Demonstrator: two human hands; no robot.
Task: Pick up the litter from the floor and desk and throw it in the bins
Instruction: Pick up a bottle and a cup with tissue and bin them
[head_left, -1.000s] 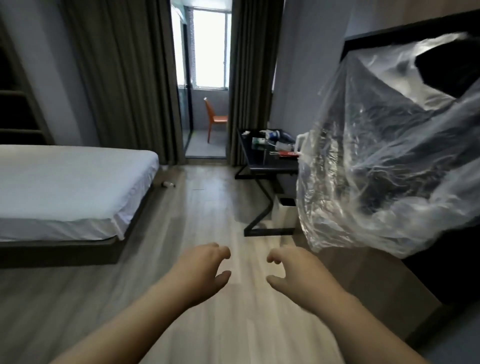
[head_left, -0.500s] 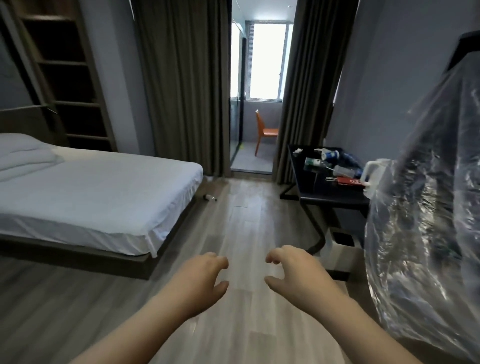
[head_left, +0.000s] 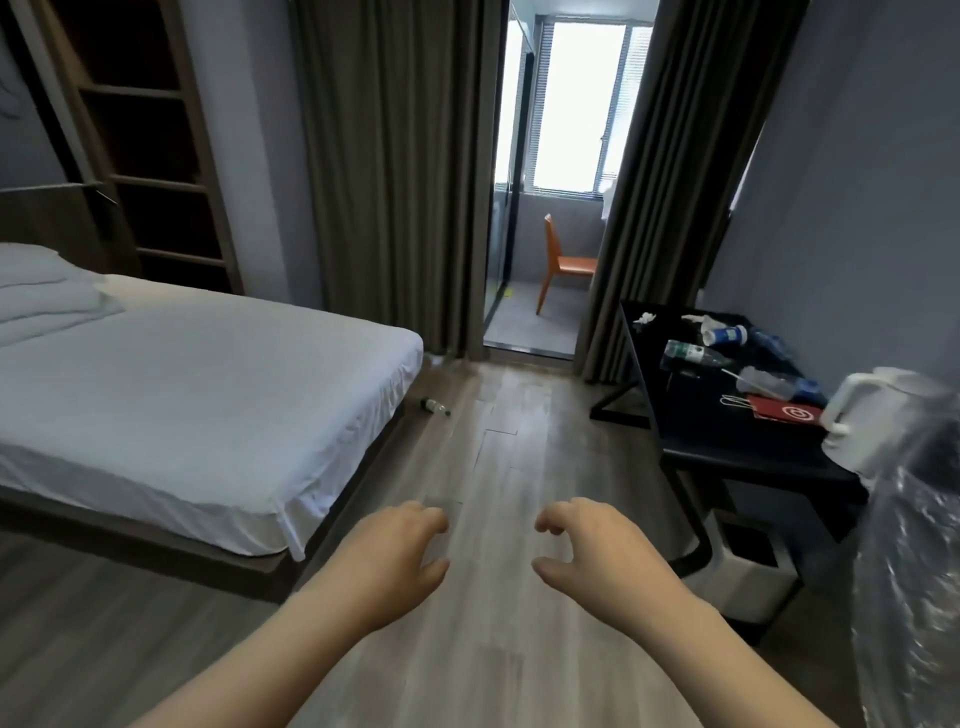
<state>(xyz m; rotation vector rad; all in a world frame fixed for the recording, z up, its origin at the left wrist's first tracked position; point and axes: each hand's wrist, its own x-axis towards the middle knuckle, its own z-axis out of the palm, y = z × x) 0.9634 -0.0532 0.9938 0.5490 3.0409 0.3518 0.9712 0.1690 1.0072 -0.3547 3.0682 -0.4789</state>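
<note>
**Current step: approach, nothing collected.** The left grip (head_left: 400, 556) and the right grip (head_left: 592, 551) are held out side by side above the floor (head_left: 519, 447). The fingers of each are apart and loosely curled, and neither holds anything. No contact is made with any item.

**Location of the litter.**
- Floor: one small bottle (head_left: 435, 407) lies on its side near the foot corner of the bed (head_left: 182, 389), well apart from both grips.
- Worktop (head_left: 727, 447): a crumpled tissue (head_left: 644, 318) sits at the far corner. A blue cup (head_left: 724, 335), a green-labelled bottle (head_left: 691, 356) and a clear bottle (head_left: 769, 383) all lie on their sides. A red packet (head_left: 787, 413) lies flat just beside the white kettle (head_left: 878, 415).

**Disposal point.** One white bin (head_left: 743, 582) stands on the floor under the near end of the worktop, its opening facing up. Any further bin is not in view.

**Next move, as judged.** The person needs to close the distance first, since every item is out of reach. The worktop litter lies nearest the bin, so the right grip probably suits it. The bottles are likely light and free to roll, so each one calls for a wrap round the body rather than a push. The floor bottle requires a stoop. The kettle is presumably not litter and should be left standing.
</note>
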